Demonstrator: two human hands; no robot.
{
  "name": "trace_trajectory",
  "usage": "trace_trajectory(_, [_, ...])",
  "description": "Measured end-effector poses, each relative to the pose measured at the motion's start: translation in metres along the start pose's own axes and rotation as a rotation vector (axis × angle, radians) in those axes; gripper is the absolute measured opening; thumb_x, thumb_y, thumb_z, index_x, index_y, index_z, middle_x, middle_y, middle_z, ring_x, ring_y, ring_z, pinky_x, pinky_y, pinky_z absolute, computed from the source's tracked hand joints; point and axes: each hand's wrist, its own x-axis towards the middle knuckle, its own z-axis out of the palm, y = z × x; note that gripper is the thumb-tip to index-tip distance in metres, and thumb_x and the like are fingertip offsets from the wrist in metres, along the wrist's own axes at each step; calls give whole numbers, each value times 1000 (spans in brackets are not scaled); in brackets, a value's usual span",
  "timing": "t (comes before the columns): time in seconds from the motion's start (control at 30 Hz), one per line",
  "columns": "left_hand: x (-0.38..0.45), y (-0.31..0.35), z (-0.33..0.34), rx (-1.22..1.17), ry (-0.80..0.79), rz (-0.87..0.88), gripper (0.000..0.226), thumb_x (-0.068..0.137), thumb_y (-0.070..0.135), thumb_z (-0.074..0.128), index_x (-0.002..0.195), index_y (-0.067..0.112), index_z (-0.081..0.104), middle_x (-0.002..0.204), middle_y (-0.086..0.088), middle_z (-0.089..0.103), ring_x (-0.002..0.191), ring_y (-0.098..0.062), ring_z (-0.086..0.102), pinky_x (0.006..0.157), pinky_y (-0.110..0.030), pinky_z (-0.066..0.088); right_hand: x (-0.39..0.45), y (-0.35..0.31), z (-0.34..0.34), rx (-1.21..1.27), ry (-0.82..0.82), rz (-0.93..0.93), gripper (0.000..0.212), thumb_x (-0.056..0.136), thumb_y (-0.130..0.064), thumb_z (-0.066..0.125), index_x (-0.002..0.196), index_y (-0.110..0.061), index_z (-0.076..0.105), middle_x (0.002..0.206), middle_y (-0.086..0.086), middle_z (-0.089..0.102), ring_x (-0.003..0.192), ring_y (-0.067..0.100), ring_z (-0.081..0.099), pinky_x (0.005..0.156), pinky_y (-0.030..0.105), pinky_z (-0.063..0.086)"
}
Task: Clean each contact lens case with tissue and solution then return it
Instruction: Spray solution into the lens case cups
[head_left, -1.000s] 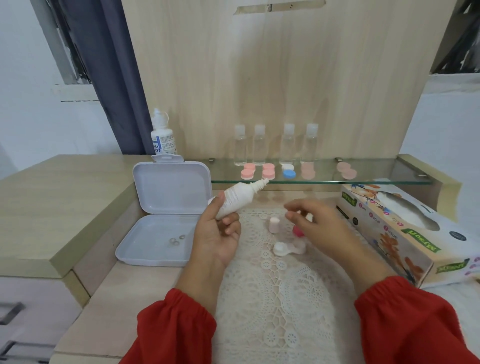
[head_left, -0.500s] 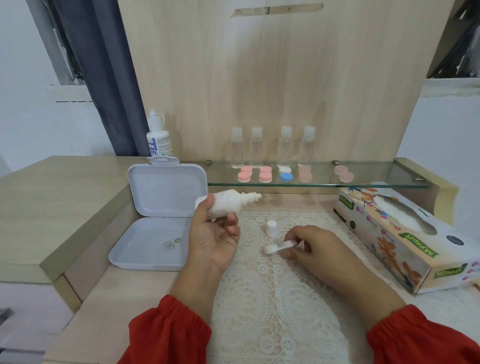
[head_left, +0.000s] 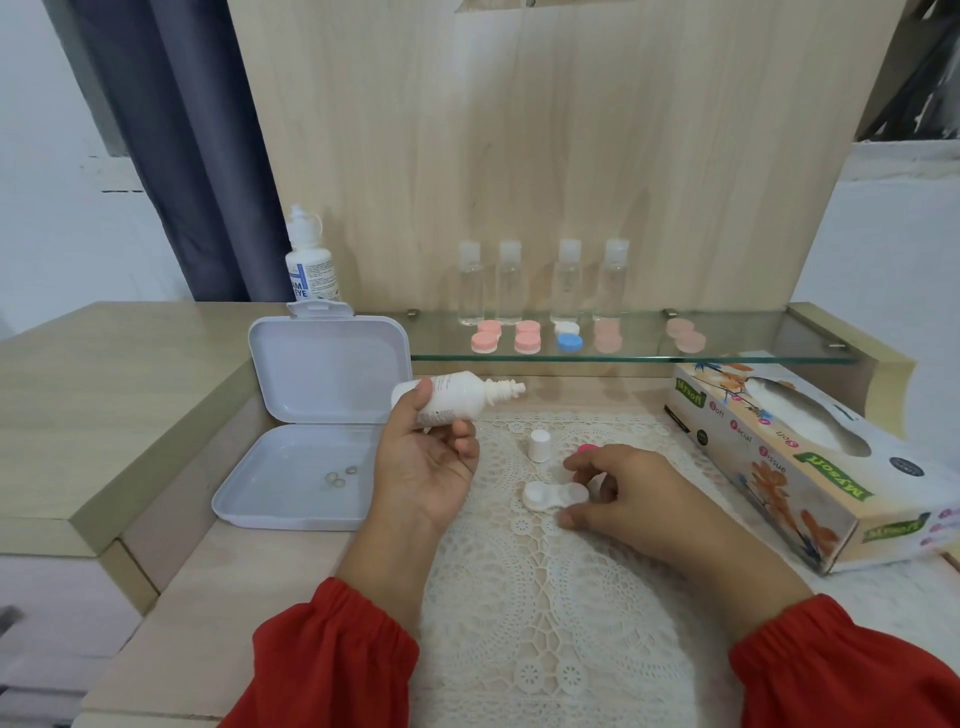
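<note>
My left hand grips a small white solution bottle, uncapped, lying level with its nozzle pointing right. Its white cap stands on the lace mat. An open white lens case lies flat on the mat. My right hand curls its thumb and fingers around the case's right end. A pink lid peeks out behind that hand's fingers. The tissue box lies to the right.
An open white plastic box with a few small clear pieces sits at the left. The glass shelf behind carries several pink and blue lens cases and several clear bottles. A larger solution bottle stands at the back left.
My right hand has brought the white lens case toward me and laid it flat on the mat. The left hand has lowered the bottle from tilted up to level.
</note>
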Motion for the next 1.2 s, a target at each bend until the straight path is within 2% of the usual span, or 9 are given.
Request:
trace_trajectory(0.07, [0, -1, 1, -1, -18, 13, 34, 76, 25, 69, 102, 6, 58, 70, -7, 60, 50, -11, 49, 41, -17, 42, 2, 1, 2, -67, 4, -30, 34, 78, -38, 77, 108, -29, 65, 94, -16, 54, 78, 0, 51, 73, 20, 44])
trace_trajectory(0.17, [0, -3, 3, 11, -31, 49, 27, 75, 22, 70, 95, 6, 60, 65, -5, 61, 49, -9, 49, 43, -15, 44, 2, 4, 3, -19, 40, -58, 19, 80, -34, 76, 96, -33, 66, 92, -14, 58, 77, -1, 53, 71, 18, 43])
trace_trajectory(0.33, [0, -5, 5, 65, -1, 70, 14, 84, 20, 68, 90, 9, 61, 63, -2, 61, 46, -6, 46, 40, -13, 41, 5, 6, 3, 396, 205, 37, 16, 82, -25, 74, 92, -35, 67, 79, -10, 67, 65, 0, 61, 68, 23, 52])
trace_trajectory(0.43, [-1, -5, 6, 113, 13, 89, 15, 85, 21, 68, 91, 11, 59, 66, -1, 64, 45, -6, 43, 39, -14, 38, 7, 4, 1, 605, 220, 73, 16, 83, -17, 74, 97, -24, 70, 78, 5, 68, 63, 12, 61, 69, 32, 55])
trace_trajectory(0.57, [-2, -7, 7, 212, 9, 134, 23, 84, 21, 69, 102, 12, 56, 70, -1, 62, 44, -6, 42, 37, -16, 36, 5, 0, -2, 764, 207, 60, 18, 84, -10, 71, 100, -16, 69, 87, 29, 62, 62, 13, 60, 58, 21, 53])
trace_trajectory(0.63, [-1, -7, 6, 238, 9, 152, 27, 84, 21, 69, 106, 13, 55, 73, -2, 61, 43, -6, 42, 37, -17, 36, 6, -2, -2, 787, 195, 56, 17, 83, -9, 71, 100, -14, 69, 83, 25, 60, 59, 11, 59, 56, 19, 52])
trace_trajectory(0.83, [-1, -8, 7, 282, -18, 189, 19, 85, 18, 67, 100, 12, 57, 72, -2, 61, 43, -6, 40, 37, -17, 35, 6, -1, 0, 803, 200, 44, 18, 81, -9, 73, 99, -12, 70, 72, 14, 61, 54, 10, 57, 55, 20, 51])
trace_trajectory(1.07, [-2, -9, 7, 311, -31, 225, 32, 83, 17, 69, 110, 12, 53, 77, -5, 61, 42, -6, 41, 38, -18, 36, 6, -3, 0, 811, 204, 30, 17, 81, -8, 73, 97, -12, 71, 64, 5, 61, 52, 8, 57, 54, 19, 51])
trace_trajectory(1.2, [-2, -9, 7, 329, -37, 237, 32, 83, 16, 69, 110, 13, 52, 83, -7, 61, 43, -7, 41, 38, -18, 36, 6, -3, 0, 820, 203, 32, 18, 80, -8, 74, 97, -14, 70, 65, 5, 62, 53, 8, 57, 56, 19, 52])
